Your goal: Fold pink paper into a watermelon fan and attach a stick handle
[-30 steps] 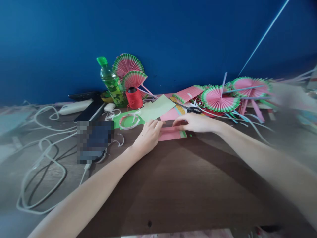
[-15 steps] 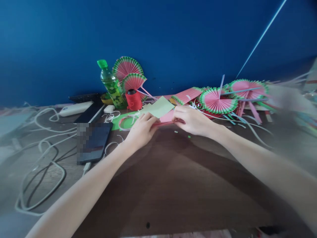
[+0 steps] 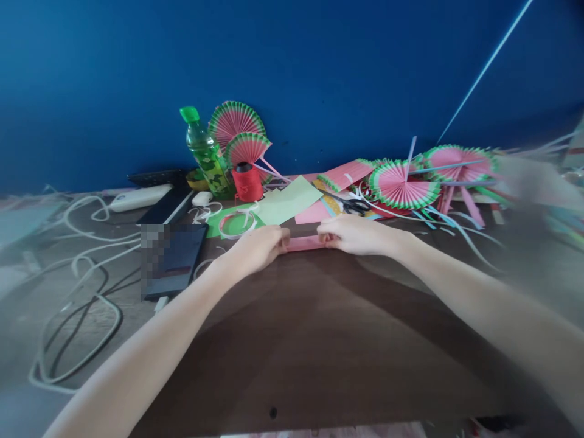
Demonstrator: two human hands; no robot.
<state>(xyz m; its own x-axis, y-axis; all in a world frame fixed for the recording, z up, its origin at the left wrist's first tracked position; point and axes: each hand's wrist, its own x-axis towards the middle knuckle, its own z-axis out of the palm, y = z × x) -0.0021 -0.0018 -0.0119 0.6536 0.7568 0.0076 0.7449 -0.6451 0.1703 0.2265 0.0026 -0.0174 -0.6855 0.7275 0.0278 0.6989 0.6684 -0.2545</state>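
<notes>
A narrow folded strip of pink paper lies on the dark wooden table. My left hand pinches its left end and my right hand pinches its right end, both pressing it down on the tabletop. Just behind the strip lie a pale green sheet, more pink paper and black-handled scissors.
Pleated pink-and-green paper fans and paper strips pile up at the back right. A green bottle, two upright fans and a red thread spool stand against the blue wall. A tape ring, a dark phone and white cables lie left.
The pink paper went from lying flat, to being lifted and folded edge-on, to a narrower strip pressed down on the table between both hands.
</notes>
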